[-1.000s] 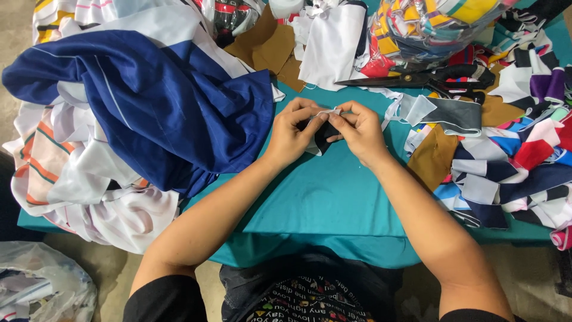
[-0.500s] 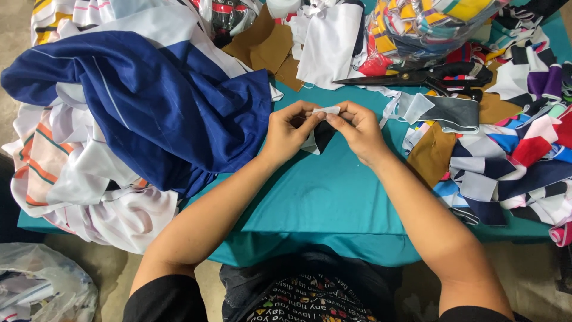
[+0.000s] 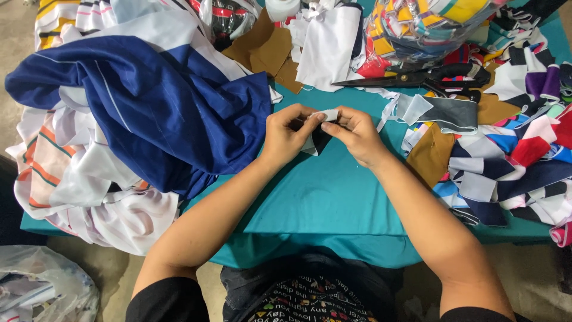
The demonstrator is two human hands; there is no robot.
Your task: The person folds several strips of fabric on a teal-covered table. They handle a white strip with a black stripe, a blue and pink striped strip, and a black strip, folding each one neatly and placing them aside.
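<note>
Both hands meet over the middle of the desk (image 3: 333, 203), which is draped in a smooth teal cloth. The left hand (image 3: 289, 134) and the right hand (image 3: 356, 132) pinch a small fabric scrap (image 3: 322, 128) between them: its top edge is a pale, flat strip gripped by thumb and fingertips on either side, and a darker, limp flap hangs below, just above the teal surface. Both hands are narrowly closed on this piece, fingers curled in.

To the left lies a big heap of soft, rumpled cloth: a deep blue garment (image 3: 149, 101) with thin white piping, folded loosely over white fabric with orange stripes (image 3: 65, 179) that spills past the desk edge. Behind the hands, flat tan pieces (image 3: 268, 53) with cut, angular outlines lie beside a white panel (image 3: 328, 42). Long black-handled scissors (image 3: 417, 77) rest shut, blades pointing left, well apart from the hands. A clear plastic bag (image 3: 429, 24) stuffed with bright striped offcuts bulges at the top right. The right side is crowded with small cut patches (image 3: 512, 155) in red, navy, white, purple and grey, overlapping each other. On the floor at lower left sits a crinkled translucent bag (image 3: 42, 286).
</note>
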